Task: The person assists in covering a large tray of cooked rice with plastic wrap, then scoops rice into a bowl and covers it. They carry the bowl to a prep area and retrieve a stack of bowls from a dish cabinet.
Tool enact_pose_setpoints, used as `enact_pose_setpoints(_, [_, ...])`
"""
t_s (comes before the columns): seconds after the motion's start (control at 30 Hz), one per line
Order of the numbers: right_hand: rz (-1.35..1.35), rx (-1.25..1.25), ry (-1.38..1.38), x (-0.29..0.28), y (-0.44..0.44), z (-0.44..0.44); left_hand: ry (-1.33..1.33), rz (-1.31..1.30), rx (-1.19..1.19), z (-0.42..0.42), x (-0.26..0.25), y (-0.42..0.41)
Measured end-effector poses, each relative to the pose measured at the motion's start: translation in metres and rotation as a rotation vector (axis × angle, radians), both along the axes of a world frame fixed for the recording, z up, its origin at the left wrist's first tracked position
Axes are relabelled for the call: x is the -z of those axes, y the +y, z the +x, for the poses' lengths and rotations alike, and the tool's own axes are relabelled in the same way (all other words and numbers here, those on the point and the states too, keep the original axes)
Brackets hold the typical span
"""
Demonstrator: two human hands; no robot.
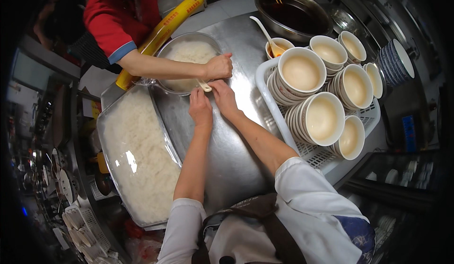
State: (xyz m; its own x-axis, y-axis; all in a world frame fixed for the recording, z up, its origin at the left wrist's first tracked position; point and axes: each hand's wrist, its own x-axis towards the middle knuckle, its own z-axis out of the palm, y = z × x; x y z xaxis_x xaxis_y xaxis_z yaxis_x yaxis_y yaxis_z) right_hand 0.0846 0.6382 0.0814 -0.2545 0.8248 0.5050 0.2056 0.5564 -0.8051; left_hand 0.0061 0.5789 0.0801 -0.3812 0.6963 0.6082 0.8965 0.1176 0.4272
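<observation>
My left hand (201,108) is at the near rim of a round metal basin (169,90) of what looks like cooked white rice (191,53). Close on its right, my right hand (224,99) has its fingertips at the end of a pale spoon handle (205,86), which sticks out over the rim. The fingers of both hands are bent, and whether they pinch anything is too small to tell. A co-worker's closed hand (219,66) is just beyond mine, its forearm crossing above the basin. Under that person's arm lies a yellow roll of plastic film (159,33).
A film-covered tray of white rice (142,157) lies to the left on the steel table (230,157). To the right, a white plastic basket (271,97) holds stacked bowls (321,118). Behind it are a spoon in a small bowl (280,44) and a large basin of dark liquid (294,14).
</observation>
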Motion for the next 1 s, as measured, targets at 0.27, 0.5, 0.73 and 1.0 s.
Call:
enact_pose_setpoints(0.27, [0.044, -0.124, -0.228, 0.002, -0.039, -0.001, 0.007, -0.153, -0.102, -0.026, -0.012, -0.034])
enact_pose_setpoints(0.5, [-0.295, -0.04, -0.109, 0.036, -0.035, 0.023, -1.086, 0.074, -0.01, -0.043, 0.005, -0.041])
enact_pose_setpoints(0.73, [-0.986, 0.004, 0.904, 0.001, 0.025, 0.023, -1.676, 0.246, 0.155, -0.039, -0.007, -0.018])
enact_pose_setpoints(1.0, [-1.109, -0.036, 0.859, -0.004, 0.033, 0.007, -1.779, 0.204, 0.15, -0.01, -0.008, 0.001])
